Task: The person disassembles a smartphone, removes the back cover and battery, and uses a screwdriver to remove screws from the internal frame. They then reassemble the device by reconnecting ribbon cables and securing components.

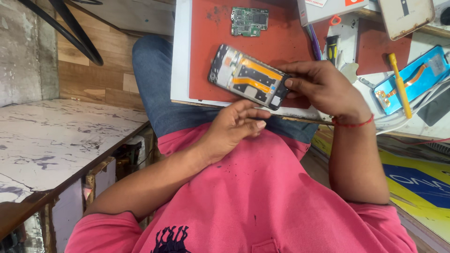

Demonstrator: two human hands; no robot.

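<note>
My right hand [323, 89], with a red thread around the wrist, grips one end of an opened phone [246, 77]. The phone's back is off, showing black inner parts and orange flex strips. It is held tilted just above a red work mat [281, 42] on the white table. My left hand [232, 129] sits just below the phone at the table's edge. Its fingers are loosely curled and I see nothing in them. A green circuit board [249, 21] lies on the mat beyond the phone.
To the right lie a yellow-handled tool [399, 84], a blue phone panel with an orange flex [417, 77], a beige back cover [405, 16], a white box [323, 9] and a black-and-yellow screwdriver [332, 47]. A marbled counter [56, 136] stands at left, black cables [75, 33] above it.
</note>
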